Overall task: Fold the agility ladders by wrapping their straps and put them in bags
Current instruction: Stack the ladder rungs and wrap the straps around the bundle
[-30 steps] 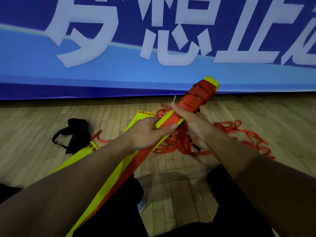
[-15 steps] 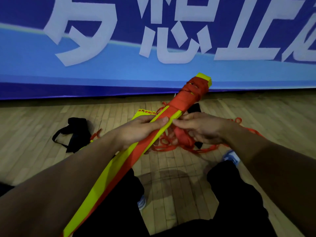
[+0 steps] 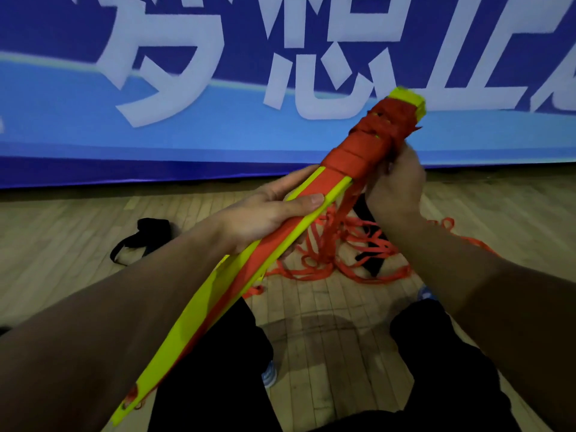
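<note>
Left hand (image 3: pixel 265 213) grips the ladder (image 3: pixel 249 269) mid-bundle; right hand (image 3: pixel 396 182), just beyond, pinches the strap (image 3: pixel 352 157) wound round it.

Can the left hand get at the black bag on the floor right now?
Probably not yet: the left hand grips the ladder bundle, and the black bag lies apart on the floor. No obstacle shows between.

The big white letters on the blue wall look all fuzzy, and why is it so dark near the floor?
In the head view, the white letters on the banner are smeared by blur; the wooden floor is dim, with a dark shadow patch between the legs; the right hand by the red strap looks slightly soft, and the banner's bottom edge bends from the wide lens.
</note>
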The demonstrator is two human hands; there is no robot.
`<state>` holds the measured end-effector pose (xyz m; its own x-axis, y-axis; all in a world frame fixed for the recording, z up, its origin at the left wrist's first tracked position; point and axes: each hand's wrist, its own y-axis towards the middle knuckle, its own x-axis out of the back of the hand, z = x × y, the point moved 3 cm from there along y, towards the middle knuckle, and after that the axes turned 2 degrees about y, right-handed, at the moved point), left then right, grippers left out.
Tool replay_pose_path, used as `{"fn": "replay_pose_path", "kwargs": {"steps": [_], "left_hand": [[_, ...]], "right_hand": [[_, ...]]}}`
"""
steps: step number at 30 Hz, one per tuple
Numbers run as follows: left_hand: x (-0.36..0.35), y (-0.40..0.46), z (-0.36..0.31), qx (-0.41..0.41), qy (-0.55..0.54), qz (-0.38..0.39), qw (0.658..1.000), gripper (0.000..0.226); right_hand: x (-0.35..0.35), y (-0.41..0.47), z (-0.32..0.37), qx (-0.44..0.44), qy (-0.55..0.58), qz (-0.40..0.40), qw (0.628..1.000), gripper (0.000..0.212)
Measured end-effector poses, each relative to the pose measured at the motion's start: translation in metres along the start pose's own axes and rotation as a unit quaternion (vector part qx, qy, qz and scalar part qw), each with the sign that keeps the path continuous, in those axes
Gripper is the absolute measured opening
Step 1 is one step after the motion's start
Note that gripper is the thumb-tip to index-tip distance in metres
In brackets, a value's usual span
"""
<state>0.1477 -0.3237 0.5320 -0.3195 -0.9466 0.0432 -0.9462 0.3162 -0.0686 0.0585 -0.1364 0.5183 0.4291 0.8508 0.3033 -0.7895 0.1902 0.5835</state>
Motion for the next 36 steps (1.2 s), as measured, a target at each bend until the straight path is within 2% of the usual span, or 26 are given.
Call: {"fn": "replay_pose_path", "kwargs": {"steps": [1,2,3,4,5,6,7,8,9,10,11,12,13,14,15,16,19,21,23,25,27,29,32,36], "left_hand": [[-0.001,0.002,-0.005,-0.015,0.001,-0.007,1.0,0.054],[0.001,0.004,-0.009,-0.026,0.005,-0.015,1.0,0.053],[0.001,0.005,-0.013,-0.033,0.008,-0.02,0.999,0.053],[0.001,0.007,-0.013,-0.034,0.01,-0.026,0.999,0.053],[0.002,0.007,-0.01,-0.028,0.013,-0.03,0.999,0.055],[0.005,0.008,-0.004,-0.021,0.02,-0.033,0.999,0.056],[0.008,0.006,0.002,-0.012,0.028,-0.035,0.999,0.056],[0.011,0.004,0.01,-0.004,0.036,-0.036,0.999,0.054],[0.013,0.002,0.017,0.005,0.043,-0.035,0.998,0.053],[0.015,0.001,0.022,0.014,0.043,-0.036,0.998,0.053],[0.016,0.0,0.024,0.022,0.03,-0.036,0.999,0.053],[0.018,0.001,0.026,0.029,0.013,-0.035,0.999,0.055],[0.018,-0.001,0.026,0.036,-0.008,-0.029,0.999,0.058],[0.018,-0.001,0.026,0.04,-0.026,-0.023,0.999,0.06],[0.017,-0.002,0.023,0.041,-0.04,-0.014,0.998,0.06],[0.017,-0.003,0.021,0.04,-0.052,-0.005,0.998,0.055],[0.015,-0.009,0.015,0.045,-0.083,0.048,0.994,0.042],[0.011,-0.013,0.014,0.054,-0.086,0.085,0.991,0.045],[0.009,-0.014,0.016,0.06,-0.068,0.1,0.991,0.051],[0.012,-0.013,0.019,0.053,-0.048,0.087,0.994,0.054],[0.02,-0.01,0.023,0.049,-0.027,0.045,0.997,0.056],[0.024,-0.01,0.028,0.059,0.003,0.01,0.998,0.052],[0.027,-0.011,0.032,0.093,0.057,-0.016,0.994,0.044],[0.032,-0.01,0.041,0.132,0.113,-0.035,0.984,0.059]], "right_hand": [[0.002,0.0,0.004,-0.033,0.135,-0.053,0.989,0.022],[-0.001,-0.009,0.004,-0.085,0.273,-0.004,0.958,0.026],[-0.015,-0.025,0.005,-0.178,0.333,0.141,0.915,0.027],[-0.025,-0.042,0.009,-0.237,0.247,0.322,0.882,0.022],[-0.027,-0.062,0.01,-0.28,0.123,0.501,0.81,0.018],[-0.026,-0.076,0.006,-0.282,0.027,0.635,0.719,0.017],[-0.024,-0.08,0.001,-0.271,-0.027,0.709,0.651,0.015],[-0.021,-0.077,-0.005,-0.248,-0.068,0.731,0.633,0.013],[-0.02,-0.069,-0.008,-0.221,-0.106,0.734,0.633,0.018],[-0.019,-0.061,-0.01,-0.193,-0.12,0.717,0.659,0.033],[-0.021,-0.054,-0.01,-0.174,-0.086,0.681,0.706,0.054],[-0.024,-0.049,-0.009,-0.181,-0.002,0.625,0.76,0.072],[-0.028,-0.044,-0.01,-0.213,0.109,0.547,0.802,0.077],[-0.029,-0.041,-0.011,-0.235,0.211,0.486,0.815,0.074],[-0.03,-0.04,-0.009,-0.245,0.282,0.455,0.809,0.07],[-0.032,-0.041,-0.004,-0.244,0.312,0.455,0.798,0.066],[-0.038,-0.046,0.007,-0.246,0.351,0.461,0.777,0.048],[-0.044,-0.045,0.011,-0.25,0.333,0.427,0.803,0.04],[-0.047,-0.049,0.015,-0.238,0.302,0.426,0.819,0.048],[-0.043,-0.054,0.021,-0.233,0.277,0.436,0.824,0.04],[-0.038,-0.057,0.019,-0.216,0.243,0.451,0.831,0.018],[-0.032,-0.061,0.019,-0.223,0.212,0.454,0.836,0.024],[-0.031,-0.068,0.016,-0.263,0.231,0.454,0.819,0.022],[-0.029,-0.072,0.014,-0.316,0.257,0.454,0.792,0.018]]}}
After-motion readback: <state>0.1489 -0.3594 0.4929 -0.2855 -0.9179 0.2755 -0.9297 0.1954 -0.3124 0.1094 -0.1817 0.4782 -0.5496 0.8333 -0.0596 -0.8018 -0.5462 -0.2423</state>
